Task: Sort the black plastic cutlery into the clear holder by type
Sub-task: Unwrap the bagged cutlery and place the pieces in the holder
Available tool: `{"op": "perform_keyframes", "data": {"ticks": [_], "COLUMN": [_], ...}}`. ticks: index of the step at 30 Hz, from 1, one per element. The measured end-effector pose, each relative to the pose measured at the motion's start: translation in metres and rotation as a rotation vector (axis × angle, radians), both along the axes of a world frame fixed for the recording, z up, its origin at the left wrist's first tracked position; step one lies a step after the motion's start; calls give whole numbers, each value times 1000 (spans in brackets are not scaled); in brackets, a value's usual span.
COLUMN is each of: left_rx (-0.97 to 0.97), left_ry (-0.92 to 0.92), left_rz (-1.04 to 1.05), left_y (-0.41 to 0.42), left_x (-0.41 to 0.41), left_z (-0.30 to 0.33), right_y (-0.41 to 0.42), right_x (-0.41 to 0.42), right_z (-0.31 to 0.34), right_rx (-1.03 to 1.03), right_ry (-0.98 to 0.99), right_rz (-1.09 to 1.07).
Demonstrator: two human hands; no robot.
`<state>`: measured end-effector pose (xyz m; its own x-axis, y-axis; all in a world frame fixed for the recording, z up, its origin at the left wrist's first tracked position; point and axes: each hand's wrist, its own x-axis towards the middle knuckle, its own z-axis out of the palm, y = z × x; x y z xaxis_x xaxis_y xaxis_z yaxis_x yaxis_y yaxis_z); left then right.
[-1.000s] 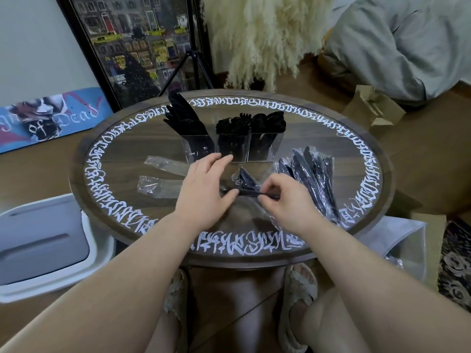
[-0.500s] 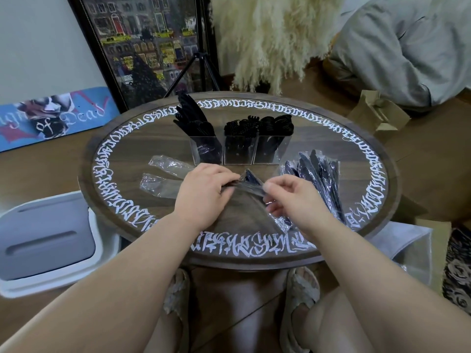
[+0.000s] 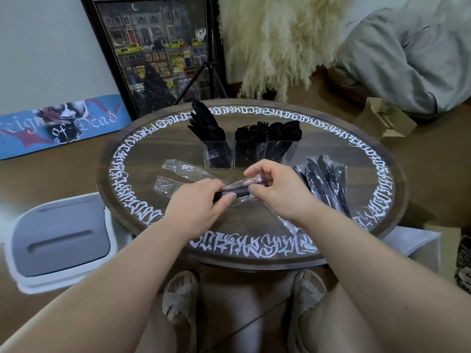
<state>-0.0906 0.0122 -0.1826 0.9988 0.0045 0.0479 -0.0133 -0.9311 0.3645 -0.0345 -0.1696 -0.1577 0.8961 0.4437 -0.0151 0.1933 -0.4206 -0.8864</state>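
While both hands pinch it, wrapped black utensil [image 3: 235, 192] between left hand [image 3: 195, 208], right hand [image 3: 279, 192]

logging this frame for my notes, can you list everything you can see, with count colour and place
table: one, dark wood, white lettering round rim, centre
holder: one, clear, three compartments of black cutlery, far middle of table
wrapped cutlery pile: several, black in clear plastic, table right
empty wrappers: two, clear, table left
bin: one, white with grey lid, floor left
framed picture: one, against wall
wrapped piece: one, black, between hands
hands: left hand, right hand, both gripping it
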Motion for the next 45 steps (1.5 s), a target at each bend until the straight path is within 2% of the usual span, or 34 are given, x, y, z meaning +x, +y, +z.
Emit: {"op": "perform_keyframes", "data": {"ticks": [6,13,18,25,30,36,40,45], "left_rx": [94,146,162,157,154,134,123,123], "left_ry": [86,124,107,76,102,103,86,75], "left_rz": [30,-4,-1,-5,72,130,108,124], "left_y": [20,27,29,26,19,21,18,20], "left_x": [-3,5,9,12,17,15,12,11], "left_z": [-8,-10,-14,-18,-20,-17,-15,-16], "right_y": [1,11,13,18,16,17,18,21], "right_x": [3,10,21,24,21,11,10,9], "right_z": [-23,-35,-34,-38,-36,-42,-44,-43], "right_rx": [-92,36,-102,-174,-250,-464,-437,-367], "right_ry": [-63,105,7,-33,-247,-471,-535,-440], "right_rz": [-66,-61,38,106,58,162,113,108]}}
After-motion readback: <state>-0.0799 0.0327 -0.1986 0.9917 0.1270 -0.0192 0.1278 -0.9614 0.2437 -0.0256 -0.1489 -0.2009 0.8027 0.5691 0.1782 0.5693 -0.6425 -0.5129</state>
